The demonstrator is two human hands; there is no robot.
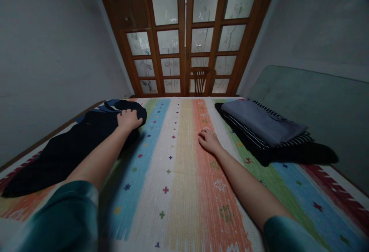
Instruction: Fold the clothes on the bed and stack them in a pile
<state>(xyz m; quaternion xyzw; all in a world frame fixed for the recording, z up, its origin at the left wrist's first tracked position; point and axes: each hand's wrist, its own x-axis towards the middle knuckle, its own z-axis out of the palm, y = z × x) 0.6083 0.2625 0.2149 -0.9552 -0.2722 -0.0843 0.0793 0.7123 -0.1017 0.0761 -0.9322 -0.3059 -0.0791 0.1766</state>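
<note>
My left hand [128, 120] is on the far end of a dark navy garment [86, 129] at the left of the table. Its fingers curl into the cloth, and the thumb points to the right. Beneath and behind this garment, some blue and white striped fabric [108, 106] shows. Nearer the middle, my right hand [210, 140] rests on the striped tablecloth [187, 190], palm down. Its fingers are loosely bent and apart, with nothing in them. To its right lies a folded stack, with a grey garment [259, 121] on top of black-and-white striped and black clothes [302, 152].
A wooden chair [201, 77] stands beyond the table's far edge, before wooden doors with glass panes [171, 44]. A pale greenish panel [317, 94] leans by the right wall. The left wall [57, 44] runs close along the table.
</note>
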